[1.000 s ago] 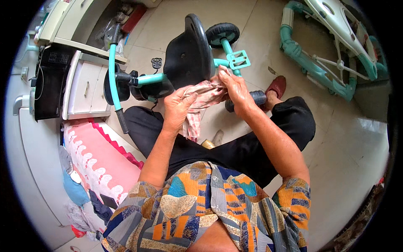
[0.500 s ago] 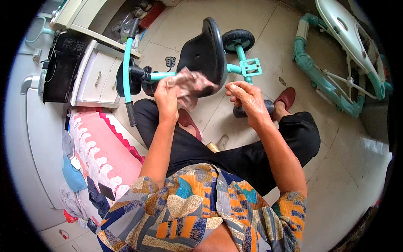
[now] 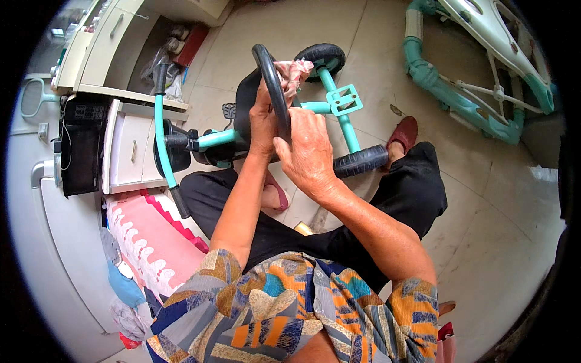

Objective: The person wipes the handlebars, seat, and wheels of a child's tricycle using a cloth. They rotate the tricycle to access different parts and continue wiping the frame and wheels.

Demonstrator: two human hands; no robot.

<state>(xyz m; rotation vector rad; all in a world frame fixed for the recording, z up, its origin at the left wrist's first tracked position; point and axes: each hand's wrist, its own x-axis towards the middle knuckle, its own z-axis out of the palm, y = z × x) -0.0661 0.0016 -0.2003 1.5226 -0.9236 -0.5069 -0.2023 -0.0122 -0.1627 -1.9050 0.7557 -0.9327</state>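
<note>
A child's tricycle with a teal frame and a black plastic seat stands in front of me. The seat's backrest rim rises between my hands. My left hand is closed at the inner side of the backrest, its fingers partly hidden by the rim. A pink patterned cloth bunches at the rim beside those fingers, showing on the rear side. Across from it, my right hand grips the back of the seat near the lower rim, with its thumb against the edge.
The teal handlebar and front wheel are at the left, by a white drawer cabinet. Two black rear wheels rest on the tiled floor. A folded teal and white frame stands far right. Pink bedding lies at my left.
Both hands have come to the seat: the left has carried the cloth to the backrest, and the right has closed on its back. The seat now appears tipped, with its rim more upright.
</note>
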